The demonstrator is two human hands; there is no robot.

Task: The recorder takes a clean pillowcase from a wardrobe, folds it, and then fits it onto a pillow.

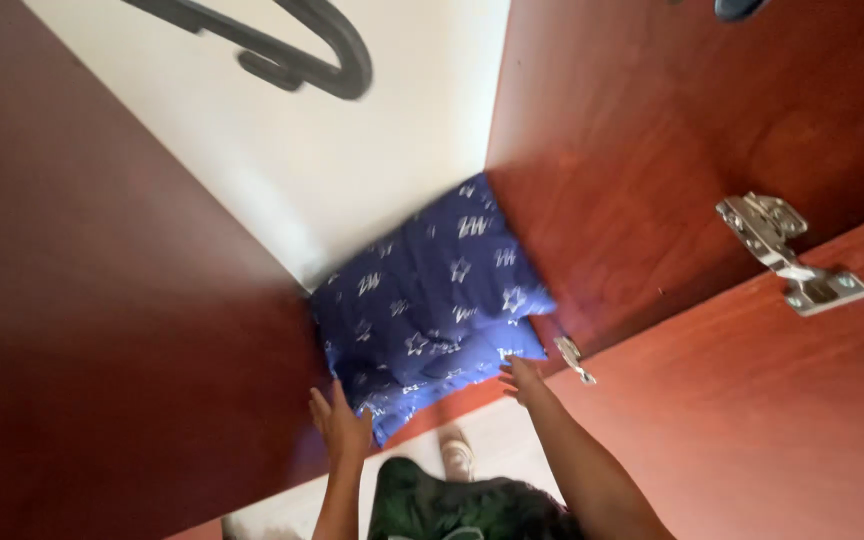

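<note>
Blue quilt (432, 300) touches both hands (340, 425) (522, 380) inside wardrobe (672, 140).

The blue folded quilt (432, 300) filled the wardrobe floor from the dark left wall (102, 300) to the reddish right wall (672, 150), leaving no gap at either side. Above it, open room ran up the pale back panel (352, 150) to a black hanger (292, 50) overhead. Metal hinges (787, 250) jutted from the right wall beside the open door (782, 420). The left hand (340, 425) and right hand (522, 380) took up the near opening.
</note>
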